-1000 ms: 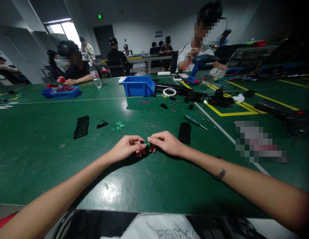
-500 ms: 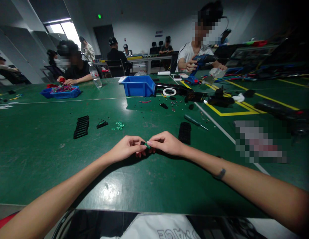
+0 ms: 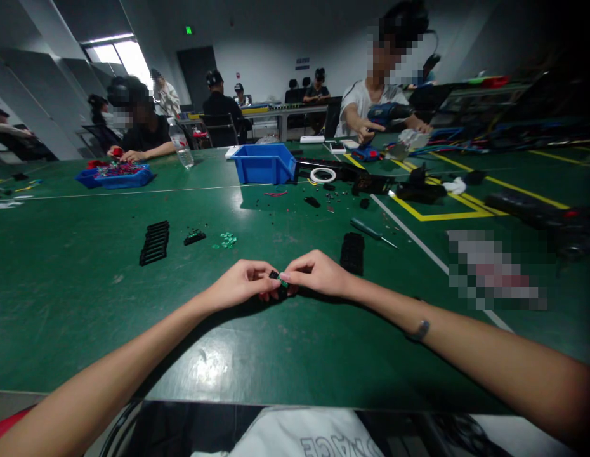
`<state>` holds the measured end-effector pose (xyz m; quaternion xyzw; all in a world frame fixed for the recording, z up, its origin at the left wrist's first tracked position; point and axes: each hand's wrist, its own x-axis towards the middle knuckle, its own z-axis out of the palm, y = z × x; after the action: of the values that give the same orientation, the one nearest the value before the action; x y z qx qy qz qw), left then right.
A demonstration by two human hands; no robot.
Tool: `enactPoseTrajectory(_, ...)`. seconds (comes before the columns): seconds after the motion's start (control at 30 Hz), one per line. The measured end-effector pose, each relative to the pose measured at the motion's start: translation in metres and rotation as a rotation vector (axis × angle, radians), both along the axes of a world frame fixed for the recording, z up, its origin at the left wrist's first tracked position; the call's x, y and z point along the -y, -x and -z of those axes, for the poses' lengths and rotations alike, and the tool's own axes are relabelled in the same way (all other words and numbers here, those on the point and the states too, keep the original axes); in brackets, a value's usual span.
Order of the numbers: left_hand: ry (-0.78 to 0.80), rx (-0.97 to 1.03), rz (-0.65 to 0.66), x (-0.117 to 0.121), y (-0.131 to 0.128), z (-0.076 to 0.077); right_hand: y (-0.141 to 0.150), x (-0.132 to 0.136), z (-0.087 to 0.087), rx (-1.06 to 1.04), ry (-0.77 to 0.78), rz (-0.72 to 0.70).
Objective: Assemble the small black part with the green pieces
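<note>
My left hand [image 3: 250, 280] pinches a small black part [image 3: 275, 275] between thumb and fingers, just above the green tabletop. At its right end, the thumb and fingertips of my right hand [image 3: 318, 273] close on a small green piece [image 3: 284, 282] that lies against the black part. Fingers cover much of both pieces, and their exact kind is too small to make out. Beyond my left hand lie a heap of small green pieces [image 3: 227, 240] and a black part with tiny bits [image 3: 195, 237]. A row of black parts [image 3: 351, 253] rests just past my right wrist.
Farther left is a black slatted row of parts [image 3: 155, 242]. A screwdriver [image 3: 373, 233] lies on the right. At the back stand a blue bin [image 3: 265, 165], a white tape ring [image 3: 323, 176] and a bottle [image 3: 182, 145]. Across the table a co-worker handles a blue power drill [image 3: 387, 114].
Between my fingertips the small black part has turned a little, and more black shows beneath the green piece. Both my hands stay in nearly the same place. The co-worker's hand at the drill has shifted.
</note>
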<state>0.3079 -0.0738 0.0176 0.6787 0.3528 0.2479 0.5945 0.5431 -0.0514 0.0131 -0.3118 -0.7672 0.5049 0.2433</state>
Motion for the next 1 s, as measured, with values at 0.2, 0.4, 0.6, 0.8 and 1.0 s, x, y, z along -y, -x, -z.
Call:
enactPoseTrajectory(0.2,0.011,-0.001,0.012,-0.0008,0.0008,-0.0005,0.0007,0.0017,0.0000,-0.025,0.029,0.013)
enactPoseTrajectory(0.4,0.003,0.004,0.033,-0.0012,0.0014,-0.0006,-0.0003,0.0018,0.0001,-0.013,0.027,0.014)
enactPoseTrajectory(0.6,-0.022,-0.020,0.023,-0.0007,-0.0002,-0.0018,0.0000,0.0020,-0.0005,-0.007,0.026,0.020)
enactPoseTrajectory(0.8,-0.039,-0.029,0.028,0.0005,-0.0003,-0.0042,0.0003,0.0012,0.0015,0.000,0.033,0.016)
enactPoseTrajectory(1.0,0.007,0.010,0.018,-0.0041,0.0004,-0.0021,0.0008,0.0015,-0.0001,-0.020,0.022,0.025)
